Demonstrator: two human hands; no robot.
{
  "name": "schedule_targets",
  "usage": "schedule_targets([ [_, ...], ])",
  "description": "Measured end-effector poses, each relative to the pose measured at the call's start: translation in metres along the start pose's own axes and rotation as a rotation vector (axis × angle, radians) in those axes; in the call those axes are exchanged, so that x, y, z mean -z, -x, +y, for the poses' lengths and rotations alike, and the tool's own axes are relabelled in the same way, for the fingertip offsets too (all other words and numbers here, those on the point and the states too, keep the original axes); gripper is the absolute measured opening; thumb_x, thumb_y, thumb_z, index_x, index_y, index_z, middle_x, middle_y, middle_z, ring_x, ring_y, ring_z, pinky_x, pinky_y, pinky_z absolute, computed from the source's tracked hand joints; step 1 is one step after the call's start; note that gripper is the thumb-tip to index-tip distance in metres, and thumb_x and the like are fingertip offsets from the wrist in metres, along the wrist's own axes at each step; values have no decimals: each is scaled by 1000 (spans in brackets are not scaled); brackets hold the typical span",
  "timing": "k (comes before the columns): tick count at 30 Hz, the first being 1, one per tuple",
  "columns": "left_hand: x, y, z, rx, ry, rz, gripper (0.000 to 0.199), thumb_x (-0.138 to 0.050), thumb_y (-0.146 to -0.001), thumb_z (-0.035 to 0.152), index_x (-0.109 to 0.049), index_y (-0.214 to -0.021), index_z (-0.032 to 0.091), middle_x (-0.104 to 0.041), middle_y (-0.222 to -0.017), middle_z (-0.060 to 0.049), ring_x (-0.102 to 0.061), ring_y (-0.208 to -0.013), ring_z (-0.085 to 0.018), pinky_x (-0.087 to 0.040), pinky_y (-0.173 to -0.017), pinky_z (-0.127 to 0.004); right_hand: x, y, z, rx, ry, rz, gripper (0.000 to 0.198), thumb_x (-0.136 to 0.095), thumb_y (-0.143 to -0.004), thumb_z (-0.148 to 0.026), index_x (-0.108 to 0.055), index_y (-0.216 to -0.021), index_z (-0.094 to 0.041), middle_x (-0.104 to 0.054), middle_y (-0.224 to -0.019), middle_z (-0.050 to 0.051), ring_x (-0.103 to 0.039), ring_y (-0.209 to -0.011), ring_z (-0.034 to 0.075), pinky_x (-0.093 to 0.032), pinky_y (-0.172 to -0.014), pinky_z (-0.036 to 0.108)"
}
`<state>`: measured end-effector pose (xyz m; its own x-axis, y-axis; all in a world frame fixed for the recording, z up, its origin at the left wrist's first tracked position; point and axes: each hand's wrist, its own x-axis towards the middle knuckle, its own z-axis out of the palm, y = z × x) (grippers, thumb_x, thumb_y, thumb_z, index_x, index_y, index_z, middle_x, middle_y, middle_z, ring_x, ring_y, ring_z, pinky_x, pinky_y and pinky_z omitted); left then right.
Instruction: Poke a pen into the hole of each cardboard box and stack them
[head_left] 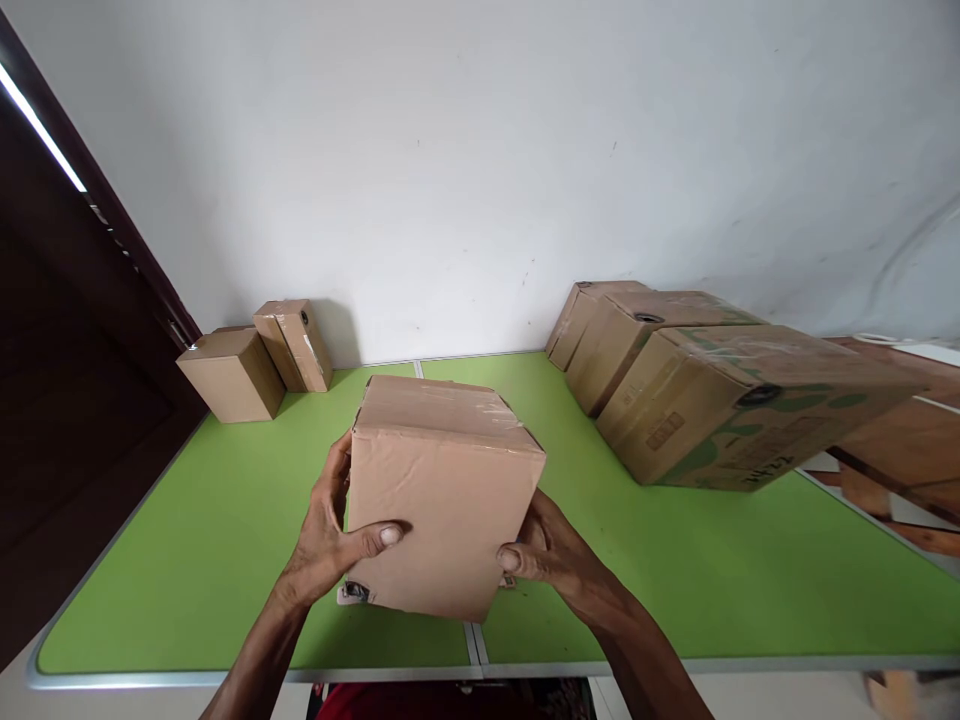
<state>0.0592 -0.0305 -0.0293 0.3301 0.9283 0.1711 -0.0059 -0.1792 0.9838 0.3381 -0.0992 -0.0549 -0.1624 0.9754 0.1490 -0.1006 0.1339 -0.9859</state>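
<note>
A taped brown cardboard box is held between both hands over the front middle of the green table. My left hand grips its left side, with the thumb pressed on the near face and the fingers reaching behind. On the right side, my right hand holds the lower part, its thumb at the face's edge and its other fingers mostly hidden. The box appears slightly tilted. Small dark-and-white things show partly at its lower left corner; I cannot make them out.
Several smaller boxes stand at the back left of the green table, near a dark door. Three larger boxes stand in a row at the back right, the nearest one with green print. A white wall runs behind.
</note>
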Motion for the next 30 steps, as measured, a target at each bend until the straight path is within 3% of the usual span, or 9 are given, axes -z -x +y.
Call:
schedule_targets([
  [4, -1, -7, -3, -54, 31, -23, 108, -88, -77, 69, -49, -167, 24, -59, -162, -18, -54, -151, -45, -51, -120, -57, -8, -4, -3, 36, -33, 65, 96, -87, -83, -64, -49, -164, -31, -67, -152, 16, -66, -133, 41, -57, -106, 56],
  [8, 0, -12, -11, -109, 73, -36, 90, -58, -98, 79, -50, -167, 23, -52, -170, -16, -45, -160, -42, -44, -127, -56, -13, -7, -2, 40, -69, 127, 82, -83, -88, -64, -56, -158, -31, -63, -158, 15, -61, -141, 41, -56, -107, 55],
  [11, 2, -14, -15, -73, 39, -14, 81, -44, -105, 77, -49, -168, 26, -52, -171, -14, -41, -162, -41, -48, -124, -56, -13, -8, 4, 18, -131, 164, 71, -78, -89, -67, -64, -148, -30, -68, -152, 15, -64, -137, 42, -57, -104, 54],
  [15, 1, -14, -14, -33, -71, 69, 79, -52, -102, 77, -55, -164, 28, -55, -169, -13, -37, -165, -42, -51, -123, -56, -13, -8, 10, 18, -162, 192, 72, -81, -86, -69, -66, -145, -29, -70, -148, 16, -63, -138, 43, -57, -105, 56],
  [21, -9, -7, -13, -62, -100, 125, 72, -42, -109, 72, -56, -162, 26, -48, -174, -12, -39, -164, -38, -30, -135, -59, -19, -9, 8, 70, -92, 272, 79, -84, -84, -69, -58, -150, -32, -57, -163, 15, -54, -149, 43, -55, -109, 56],
  [25, -21, 6, -17, -115, -175, 211, 80, -49, -106, 73, -40, -171, 27, -44, -175, -15, -33, -166, -39, -26, -136, -62, -24, -11, 9, 114, -22, 396, 77, -81, -85, -71, -56, -145, -29, -64, -151, 17, -63, -136, 40, -58, -98, 50],
  [30, -41, 14, -18, -124, -218, 160, 109, -74, -94, 68, -15, -177, 28, -25, -183, -18, -21, -171, -42, -26, -136, -62, -38, -10, 9, 155, 202, 561, 88, -82, -82, -66, -45, -153, -29, -61, -149, 17, -60, -134, 40, -57, -99, 52],
])
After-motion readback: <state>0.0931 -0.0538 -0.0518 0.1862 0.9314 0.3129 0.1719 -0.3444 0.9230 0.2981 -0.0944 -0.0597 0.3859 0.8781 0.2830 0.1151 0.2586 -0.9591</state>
